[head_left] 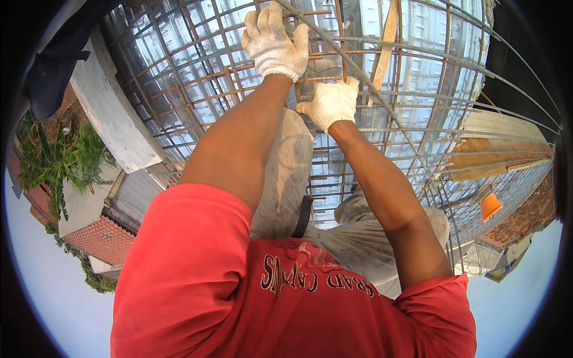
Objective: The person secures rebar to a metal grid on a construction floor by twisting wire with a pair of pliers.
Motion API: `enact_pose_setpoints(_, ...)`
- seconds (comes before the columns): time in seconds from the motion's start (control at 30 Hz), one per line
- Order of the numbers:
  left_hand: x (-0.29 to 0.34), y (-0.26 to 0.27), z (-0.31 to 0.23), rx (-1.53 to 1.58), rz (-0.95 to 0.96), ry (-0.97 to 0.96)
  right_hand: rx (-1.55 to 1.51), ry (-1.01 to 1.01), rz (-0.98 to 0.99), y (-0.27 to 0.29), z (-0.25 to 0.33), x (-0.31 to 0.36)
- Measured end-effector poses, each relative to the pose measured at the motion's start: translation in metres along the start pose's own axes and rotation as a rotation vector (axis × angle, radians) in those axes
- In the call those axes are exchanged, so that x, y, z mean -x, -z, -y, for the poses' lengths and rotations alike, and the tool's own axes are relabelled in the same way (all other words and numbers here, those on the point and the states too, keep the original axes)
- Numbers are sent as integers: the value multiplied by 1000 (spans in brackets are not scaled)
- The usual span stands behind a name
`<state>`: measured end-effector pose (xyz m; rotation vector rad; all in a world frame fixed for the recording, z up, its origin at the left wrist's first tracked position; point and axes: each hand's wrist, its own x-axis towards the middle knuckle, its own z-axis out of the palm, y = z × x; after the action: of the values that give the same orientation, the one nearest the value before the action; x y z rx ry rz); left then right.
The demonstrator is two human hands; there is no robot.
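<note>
Both of my hands wear white knitted work gloves over a grid of steel reinforcing bars (179,83), above ribbed shiny metal decking (370,21). My left hand (276,42) lies on the grid near the top, fingers stretched forward and thumb apart, with no object in it. Lower and to its right, my right hand (334,102) is closed in a fist. A rusty rebar (344,51) runs into the top of that fist, and the fingers appear wrapped round it. The fingertips are hidden underneath. A thicker grey bar (370,86) slants across the grid beside the right hand.
A thin wooden strip (385,48) lies on the grid to the right. Long bars (507,113) bunch together at the far right, by a brown board (489,158) and an orange object (490,207). A pale concrete edge (113,107) borders the left, with plants (71,158) beyond.
</note>
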<state>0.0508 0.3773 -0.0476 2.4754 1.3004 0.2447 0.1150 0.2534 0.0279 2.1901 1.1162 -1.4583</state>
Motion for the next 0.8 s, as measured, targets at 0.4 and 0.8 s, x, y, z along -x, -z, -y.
enact_pose_setpoints(0.4,5,-7,7,9,-61,-43,143,181,-125,-21,-8,4)
enact_pose_setpoints(0.8,5,-22,7,-34,-124,-75,-38,569,-629,-24,-92,56)
